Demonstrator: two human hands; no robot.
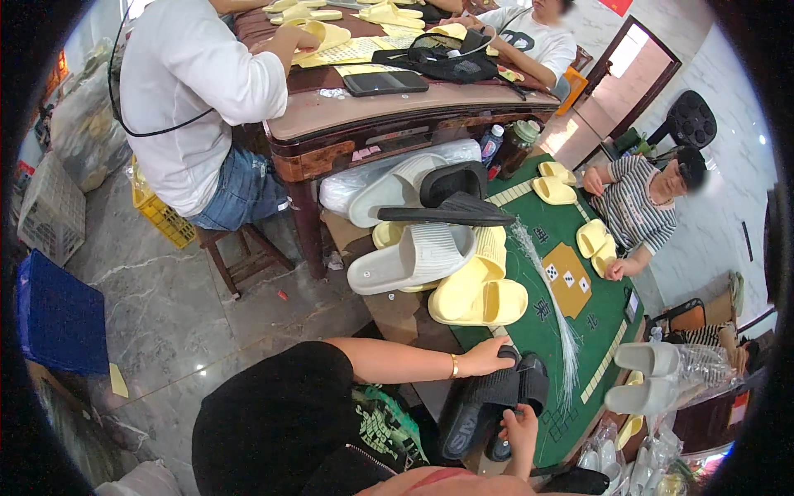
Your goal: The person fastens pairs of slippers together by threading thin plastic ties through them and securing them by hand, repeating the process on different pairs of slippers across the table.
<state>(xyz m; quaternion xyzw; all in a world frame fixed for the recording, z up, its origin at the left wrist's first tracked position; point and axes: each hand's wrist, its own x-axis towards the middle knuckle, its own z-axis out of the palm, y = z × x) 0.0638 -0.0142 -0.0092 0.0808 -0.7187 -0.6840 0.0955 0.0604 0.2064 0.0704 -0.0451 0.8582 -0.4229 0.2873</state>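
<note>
Two black slide sandals (473, 420) lie side by side at the table's near edge, one with pale lettering on its strap. My left hand (486, 359), a gold bracelet at its wrist, is closed over the far end of the slides. Beside the near slide's strap, my right hand (519, 431) has its fingers pinched together; whatever is between them is too small to make out. A bundle of thin white strands (556, 310) stretches across the green mat (529, 430) just beyond the slides.
Yellow slides (478, 298), a white slide (413, 260) and a black slide (447, 211) are piled at the far left. Bagged white slides (649, 376) sit at the right. Co-workers in a striped shirt (641, 198) and a white shirt (186, 91) sit nearby with yellow slides.
</note>
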